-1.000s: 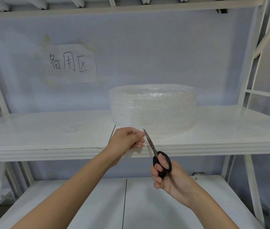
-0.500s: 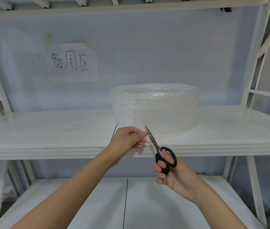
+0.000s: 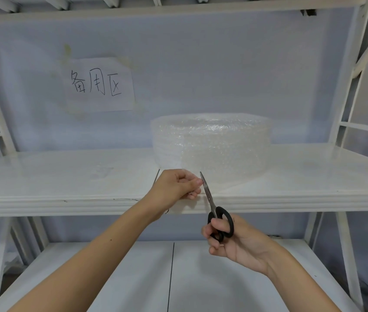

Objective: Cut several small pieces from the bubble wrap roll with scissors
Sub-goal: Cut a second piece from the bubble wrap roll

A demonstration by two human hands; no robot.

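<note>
A wide, low roll of clear bubble wrap (image 3: 212, 145) stands on the white middle shelf (image 3: 65, 183). In front of the roll, at the shelf's front edge, my left hand (image 3: 176, 185) pinches a loose end of the clear wrap, which is hard to make out. My right hand (image 3: 230, 239) holds black-handled scissors (image 3: 214, 210) by the loops. The blades are together and point up, with the tip right next to my left fingertips.
A paper sign with handwritten characters (image 3: 100, 84) is taped to the pale wall behind. White shelf uprights (image 3: 354, 86) rise at both sides. A lower white shelf (image 3: 133, 278) lies beneath my arms.
My right hand and the scissors have shifted slightly right and up. The blades have stayed beside my left fingertips. My left hand has barely moved.
</note>
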